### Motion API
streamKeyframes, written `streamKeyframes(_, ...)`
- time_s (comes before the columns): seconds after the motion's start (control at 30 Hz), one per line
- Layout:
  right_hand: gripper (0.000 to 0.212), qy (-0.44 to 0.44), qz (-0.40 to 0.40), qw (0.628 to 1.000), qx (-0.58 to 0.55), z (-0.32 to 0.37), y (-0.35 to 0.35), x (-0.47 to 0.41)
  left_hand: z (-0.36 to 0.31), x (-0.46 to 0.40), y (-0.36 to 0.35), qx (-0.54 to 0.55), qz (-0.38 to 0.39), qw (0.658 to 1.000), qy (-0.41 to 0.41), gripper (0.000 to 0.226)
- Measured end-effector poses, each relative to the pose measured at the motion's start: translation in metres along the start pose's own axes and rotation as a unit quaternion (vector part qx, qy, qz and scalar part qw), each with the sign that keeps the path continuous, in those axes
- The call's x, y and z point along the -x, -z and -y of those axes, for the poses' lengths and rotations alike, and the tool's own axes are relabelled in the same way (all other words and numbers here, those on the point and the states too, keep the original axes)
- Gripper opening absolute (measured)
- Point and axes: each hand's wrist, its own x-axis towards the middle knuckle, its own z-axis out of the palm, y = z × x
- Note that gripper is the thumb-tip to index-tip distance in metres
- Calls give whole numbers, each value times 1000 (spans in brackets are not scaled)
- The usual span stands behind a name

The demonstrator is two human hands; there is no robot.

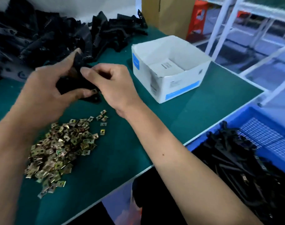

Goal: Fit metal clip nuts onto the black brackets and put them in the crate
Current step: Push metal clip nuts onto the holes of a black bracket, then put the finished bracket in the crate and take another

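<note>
Head view, blue crate (pixel 245 114) holding brackets (pixel 236 159)

Black bracket (pixel 76 82) held upright; clip nuts (pixel 60 146) heaped nearby.

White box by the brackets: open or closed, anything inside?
Open: the white box has its top flaps folded in, its white bottom showing. No parts visible inside; near corner hidden by the wall.
</note>
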Motion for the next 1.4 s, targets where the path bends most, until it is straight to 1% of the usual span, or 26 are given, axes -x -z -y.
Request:
streamKeyframes(0.1,31,40,-74,996,13,25,52,18,-53,-32,-21,-15,46,996,-75,85)
streamKeyframes(0.17,35,58,-136,989,11,36,95,33,-95,-51,-49,-25,75,990,-116,84)
streamKeyframes(0.23,29,64,-204,977,3,39,140,52,-138,-68,-85,-34,96,982,-161,86)
streamKeyframes(0.3,25,65,-291,954,-12,36,197,80,-192,-79,-136,-60,111,962,-240,84)
streamKeyframes(0.33,24,63,-327,942,-36,33,223,96,-217,-82,-161,-84,118,949,-278,83)
streamKeyframes(0.4,29,54,-399,913,-65,24,279,135,-264,-78,-218,-124,157,923,-327,80)
streamKeyframes(0.47,33,14,-456,888,-48,10,327,176,-296,-62,-272,-121,208,905,-350,76)
streamKeyframes(0.5,33,-27,-471,881,-30,0,347,196,-304,-51,-298,-111,238,902,-344,76)
streamKeyframes(0.57,37,-139,-457,878,20,-25,375,234,-303,-29,-342,-98,303,897,-306,80)
streamKeyframes(0.67,47,-312,-377,865,109,-65,393,278,-277,8,-394,-126,363,885,-263,86)
streamKeyframes(0.73,55,-389,-320,837,213,-84,394,295,-249,30,-417,-163,396,880,-206,91)
streamKeyframes(0.77,61,-411,-314,814,264,-90,395,299,-235,39,-426,-179,411,877,-172,94)
streamKeyframes(0.8,65,-428,-322,789,301,-94,396,303,-222,47,-433,-186,430,873,-135,97)
streamKeyframes(0.87,64,-439,-348,746,361,-97,399,305,-202,61,-442,-166,484,856,-66,104)
streamKeyframes(0.93,48,-437,-380,710,401,-95,402,300,-195,72,-451,-110,538,836,-11,110)
streamKeyframes(1.0,31,-435,-397,685,428,-92,405,291,-197,82,-461,-73,573,816,12,108)
streamKeyframes(1.03,26,-433,-393,677,447,-90,407,287,-200,86,-465,-71,586,807,10,106)
streamKeyframes(1.1,19,-439,-356,665,489,-89,412,282,-205,92,-471,-57,603,795,12,102)
streamKeyframes(1.17,27,-455,-294,653,529,-91,416,286,-211,103,-474,8,611,791,31,97)
streamKeyframes(1.23,38,-493,-203,632,563,-96,419,299,-222,126,-478,86,614,784,30,89)
streamKeyframes(1.27,37,-517,-165,624,562,-98,418,307,-229,139,-481,105,622,775,23,85)
streamKeyframes(1.3,32,-535,-153,622,551,-99,418,316,-237,152,-484,107,633,766,10,81)
streamKeyframes(1.33,24,-544,-169,627,532,-100,417,324,-245,161,-487,95,639,763,-15,78)
streamKeyframes(1.37,18,-542,-205,631,516,-99,416,330,-251,165,-490,77,634,768,-48,74)
streamKeyframes(1.4,16,-532,-243,631,509,-98,416,333,-256,164,-491,67,618,780,-72,70)
